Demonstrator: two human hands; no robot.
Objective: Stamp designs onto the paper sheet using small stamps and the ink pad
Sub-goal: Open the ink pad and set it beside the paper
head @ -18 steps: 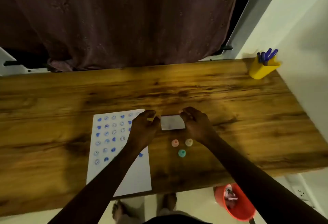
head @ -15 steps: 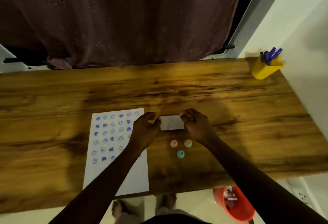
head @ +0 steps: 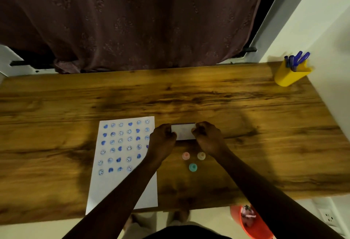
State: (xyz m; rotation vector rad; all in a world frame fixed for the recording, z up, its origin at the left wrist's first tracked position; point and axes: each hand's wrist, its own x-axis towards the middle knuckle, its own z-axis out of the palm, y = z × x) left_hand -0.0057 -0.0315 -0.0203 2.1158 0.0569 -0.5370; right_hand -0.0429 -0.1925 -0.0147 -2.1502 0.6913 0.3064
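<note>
A white paper sheet [head: 121, 185] lies on the wooden table [head: 246, 125], its upper half covered with rows of blue stamped hearts and smiley faces. To its right sits a small white rectangular ink pad [head: 184, 132]. My left hand [head: 162, 142] grips the pad's left end and my right hand [head: 207, 137] grips its right end. Three small stamps stand just in front of the pad: a pink stamp [head: 186, 155], a cream stamp [head: 201, 155] and a teal stamp [head: 193, 167]. My left forearm crosses the sheet's lower right corner.
A yellow pen holder [head: 287, 76] with blue pens stands at the table's far right corner by the wall. A dark curtain [head: 132, 21] hangs behind the table. An orange bucket [head: 251, 223] sits on the floor under the near right edge.
Both hands stay on the ink pad's ends, fingers curled a little tighter. The view has shifted slightly; nothing else on the table moved.
</note>
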